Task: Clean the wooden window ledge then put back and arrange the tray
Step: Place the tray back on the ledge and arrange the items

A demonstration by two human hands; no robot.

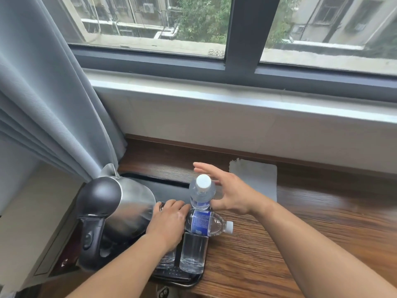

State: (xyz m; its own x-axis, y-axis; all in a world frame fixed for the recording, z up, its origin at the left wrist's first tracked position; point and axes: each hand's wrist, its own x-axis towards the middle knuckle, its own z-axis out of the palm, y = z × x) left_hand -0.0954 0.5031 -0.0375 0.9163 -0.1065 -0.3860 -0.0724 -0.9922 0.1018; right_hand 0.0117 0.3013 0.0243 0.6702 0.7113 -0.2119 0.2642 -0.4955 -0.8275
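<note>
- Since the tray [189, 281] is sitting at the left end of the wooden ledge [279, 244], right by the curtain [43, 104], I'd say this is the arranging part and not the wiping part.
- The tray is crowded: kettle [129, 203] on the left, two glasses [193, 252] at the near edge, an upright bottle [202, 194], and a lying bottle [206, 224] on its side across the right rim, cap out over the wood.
- The right hand [232, 192] is spread wide with straight fingers, just beside the upright bottle's cap and shoulder. It's holding nothing, and honestly I can't see it touching.
- The left hand [169, 222] is curled down between the kettle and the butt end of the lying bottle. I can't tell what it's gripping, if anything.
- Handling guess: both bottles look full, so they've got some weight, and the thin plastic gives when squeezed. I'd grab around the labelled middle, not the cap.
- The lying bottle will probably roll, so stand it up before anything else.
- The glasses are the fragile bit, smooth and close together, so they could clink. Take them low around the body, one at a time.
- The white cloth [255, 179] is lying flat on the ledge behind the right hand, out of the way.
</note>
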